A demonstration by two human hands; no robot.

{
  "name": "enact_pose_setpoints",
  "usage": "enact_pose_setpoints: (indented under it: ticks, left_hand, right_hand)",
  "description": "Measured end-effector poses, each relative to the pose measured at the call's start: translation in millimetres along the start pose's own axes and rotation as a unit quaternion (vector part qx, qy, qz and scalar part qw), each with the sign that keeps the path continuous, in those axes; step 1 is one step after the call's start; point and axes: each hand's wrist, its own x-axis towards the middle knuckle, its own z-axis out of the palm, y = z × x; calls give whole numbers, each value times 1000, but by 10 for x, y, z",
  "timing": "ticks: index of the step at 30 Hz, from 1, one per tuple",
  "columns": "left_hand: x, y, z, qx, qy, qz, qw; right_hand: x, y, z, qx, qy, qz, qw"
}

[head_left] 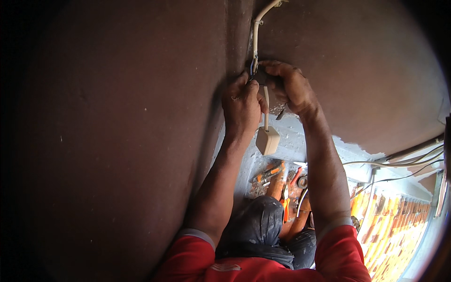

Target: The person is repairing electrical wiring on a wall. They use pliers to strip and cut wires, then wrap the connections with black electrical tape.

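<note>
A cream cable runs down the corner of the brown walls, its stripped end showing thin blue and dark wires. My left hand pinches these wires just below the sheath. My right hand is closed at the right of the wires, fingertips near them, and a narrow dark tool sticks out below it; its upper part is hidden. Under my hands a short cream cable hangs with a beige square junction box on its lower end.
Below lie tools, including orange-handled pliers and an orange-black tool, beside my knee. A pale ledge carries loose cables at the right, above sunlit orange roof tiles. The brown wall fills the left.
</note>
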Motion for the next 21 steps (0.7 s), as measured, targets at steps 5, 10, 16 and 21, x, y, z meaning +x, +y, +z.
enact_pose_setpoints:
  ticks: [5, 10, 16, 21]
  left_hand:
    - [74, -45, -50, -252, 19, -74, 965]
    - [115, -219, 34, -349, 19, -63, 935]
    - [99, -305, 102, -227, 73, 11, 971]
    - [145, -291, 159, -92, 139, 102, 981]
  right_hand:
    - [-5, -40, 50, 9, -3, 5, 1000]
    - [-19, -49, 75, 10, 10, -5, 1000]
    - [41, 36, 46, -20, 9, -45, 999]
    - [-58, 10, 85, -135, 36, -116, 983]
